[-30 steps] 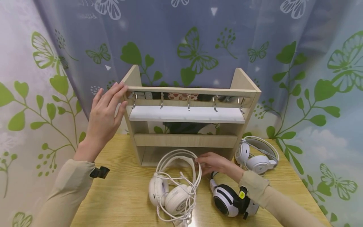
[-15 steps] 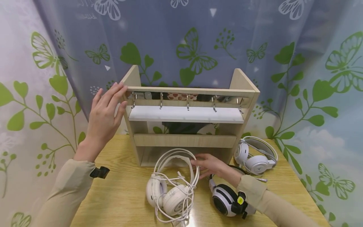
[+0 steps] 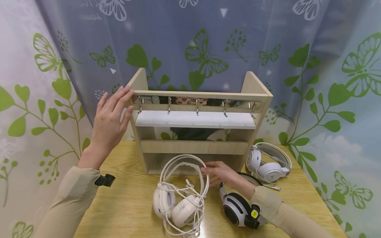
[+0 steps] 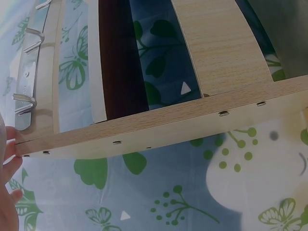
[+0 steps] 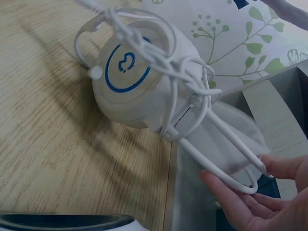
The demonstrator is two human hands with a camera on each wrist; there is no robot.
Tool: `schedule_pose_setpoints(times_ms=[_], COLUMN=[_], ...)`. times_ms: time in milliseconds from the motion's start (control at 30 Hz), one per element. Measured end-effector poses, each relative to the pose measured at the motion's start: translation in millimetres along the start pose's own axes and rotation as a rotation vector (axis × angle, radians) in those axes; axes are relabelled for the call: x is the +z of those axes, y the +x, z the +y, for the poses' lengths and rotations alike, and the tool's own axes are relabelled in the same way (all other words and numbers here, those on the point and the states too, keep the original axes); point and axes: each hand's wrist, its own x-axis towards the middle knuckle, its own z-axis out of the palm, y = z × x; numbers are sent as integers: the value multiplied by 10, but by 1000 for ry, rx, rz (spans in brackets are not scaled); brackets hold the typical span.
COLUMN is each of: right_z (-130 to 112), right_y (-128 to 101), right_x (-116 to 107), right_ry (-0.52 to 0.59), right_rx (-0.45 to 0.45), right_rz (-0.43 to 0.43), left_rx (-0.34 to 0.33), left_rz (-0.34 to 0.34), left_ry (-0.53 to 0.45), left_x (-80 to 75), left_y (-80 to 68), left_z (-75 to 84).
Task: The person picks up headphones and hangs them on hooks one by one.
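White corded headphones (image 3: pixel 178 205) lie on the wooden table (image 3: pixel 128 205) in front of a light wooden rack (image 3: pixel 193 147), their cable wound loosely round the ear cups (image 5: pixel 139 82). My right hand (image 3: pixel 221 172) pinches the thin double headband (image 5: pixel 231 178) between thumb and fingers at its right side. My left hand (image 3: pixel 110 119) rests flat against the rack's upper left side panel, fingers straight. In the left wrist view only my fingertips (image 4: pixel 7 154) show, at the panel's edge (image 4: pixel 144 134).
A row of metal hooks (image 3: pixel 197 107) hangs under the rack's top rail above a white shelf. Black-and-white headphones (image 3: pixel 236 205) lie under my right wrist. White-grey headphones (image 3: pixel 269 163) sit right of the rack. A butterfly-print curtain hangs close behind.
My right hand has shifted a little left with the headband, and the white headphones have slid slightly left and tilted. My left hand has stayed on the rack.
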Motion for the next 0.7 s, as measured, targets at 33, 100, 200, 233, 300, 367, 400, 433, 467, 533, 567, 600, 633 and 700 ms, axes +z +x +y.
schedule_pose_setpoints(times_ms=[33, 100, 200, 233, 300, 367, 400, 433, 467, 533, 567, 600, 633, 700], right_z=[-2, -10, -32, -41, -64, -84, -95, -105, -116, -130, -137, -142, -145, -147], right_y=[-6, -21, -48, -55, -75, -95, -105, -115, -125, -136, -139, -140, -139, -136], right_x=[-1, -1, 5, 11, 27, 43, 52, 60, 69, 83, 93, 100, 106, 118], right_ry=[-5, -9, -20, -23, -26, -29, -30, -33, -35, -44, -49, -55, -63, -74], right_rx=[-7, -19, -41, -48, -62, -72, -76, -80, -84, -92, -99, -104, -109, -116], right_rz=[-2, -9, -19, -18, -14, -3, 2, 6, 10, 17, 19, 21, 24, 27], left_rx=[0, -4, -5, -4, -4, -6, -6, -5, -6, -6, -8, -5, -6, -8], left_rz=[0, 8, 10, 10, 9, 8, 7, 6, 5, 3, 4, 3, 2, 2], left_ry=[-1, -16, -22, -21, -19, -21, -20, -18, -18, -19, -22, -19, -18, -21], left_x=[0, 7, 11, 9, 6, 2, 0, -2, -4, -9, -9, -10, -10, -13], left_y=[0, -3, -4, -2, 1, 5, 5, 6, 6, 5, 5, 5, 6, 4], left_z=[1, -1, -1, -1, -1, 1, 3, 5, 8, 12, 14, 15, 17, 22])
